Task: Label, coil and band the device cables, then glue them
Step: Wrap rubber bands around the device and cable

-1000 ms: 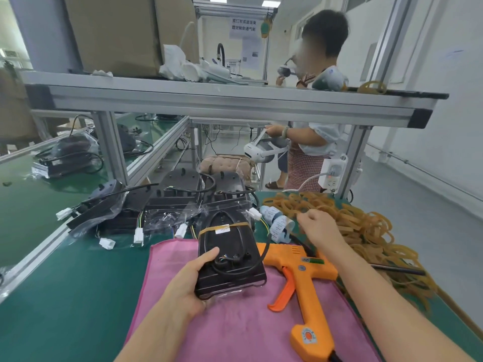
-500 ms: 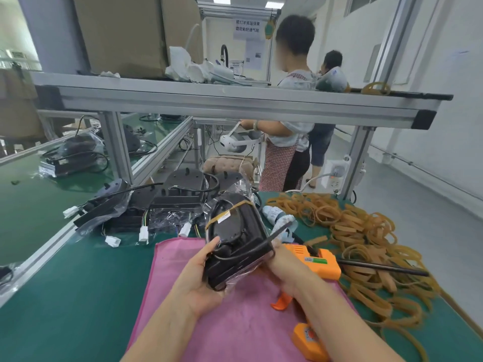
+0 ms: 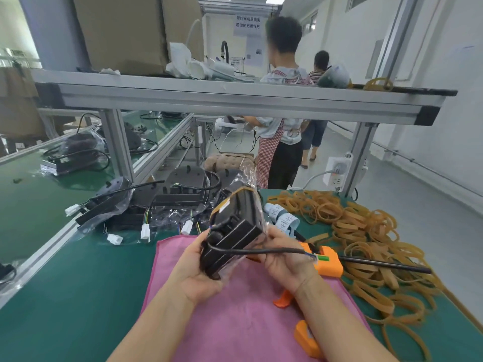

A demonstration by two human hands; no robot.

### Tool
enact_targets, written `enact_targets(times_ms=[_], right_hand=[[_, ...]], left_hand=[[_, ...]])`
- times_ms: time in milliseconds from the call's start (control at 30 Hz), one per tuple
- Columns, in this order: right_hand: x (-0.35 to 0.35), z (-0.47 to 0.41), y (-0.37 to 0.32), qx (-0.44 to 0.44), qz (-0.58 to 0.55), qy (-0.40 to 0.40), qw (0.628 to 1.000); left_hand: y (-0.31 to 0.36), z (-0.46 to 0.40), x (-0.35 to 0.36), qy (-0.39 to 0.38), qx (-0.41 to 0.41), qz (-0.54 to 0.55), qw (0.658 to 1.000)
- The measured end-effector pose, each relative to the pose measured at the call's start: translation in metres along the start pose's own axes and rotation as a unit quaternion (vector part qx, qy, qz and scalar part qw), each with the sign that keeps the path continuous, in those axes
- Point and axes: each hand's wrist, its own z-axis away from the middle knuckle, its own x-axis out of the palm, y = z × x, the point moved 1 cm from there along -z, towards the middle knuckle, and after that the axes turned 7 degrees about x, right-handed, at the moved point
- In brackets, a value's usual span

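Observation:
A black device (image 3: 236, 226) in a clear plastic bag is lifted above the pink cloth (image 3: 235, 317), tilted on edge. A tan rubber band and a small white label wrap its upper end. My left hand (image 3: 194, 267) grips its lower left corner. My right hand (image 3: 283, 257) holds its right side, with the device's black cable (image 3: 264, 251) running across my fingers to the right. An orange glue gun (image 3: 328, 262) lies on the cloth, partly hidden under my right forearm. A heap of tan rubber bands (image 3: 366, 239) spreads over the green table on the right.
More black devices (image 3: 146, 205) with cables and white connectors lie behind the cloth. Rolls of white labels (image 3: 283, 218) sit beside the bands. An aluminium shelf frame (image 3: 235, 100) crosses overhead. Two people (image 3: 281, 126) stand in the aisle beyond. A power strip (image 3: 337, 171) hangs on the frame post.
The device was flat on the cloth under my left hand; my right hand left the rubber bands and came over to it. Both hands now hold it raised and tilted on edge.

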Motion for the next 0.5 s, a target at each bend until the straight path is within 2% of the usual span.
enact_targets(times_ms=[67,167,300,367,433,500], right_hand=[[0.005,-0.002,0.001,-0.013,-0.048,-0.029,0.998],[0.008,-0.001,0.006,0.034,-0.081,-0.058,0.994],[0.006,0.002,0.006,0.082,0.022,0.024,0.996],[0.007,0.003,0.0,0.076,-0.019,0.02,0.997],[0.005,0.006,-0.001,0.086,-0.014,0.024,0.996],[0.0,0.013,0.003,0.096,0.072,0.055,0.991]], left_hand=[[-0.002,0.0,0.0,0.001,0.008,0.011,1.0],[-0.006,-0.001,-0.002,0.014,0.011,0.01,1.0],[-0.002,-0.004,-0.005,0.017,0.054,-0.006,0.998],[0.003,-0.006,-0.007,0.033,0.093,0.011,0.995],[0.009,-0.006,-0.009,0.052,0.132,0.022,0.99],[0.016,-0.007,-0.011,0.067,0.165,0.048,0.983]])
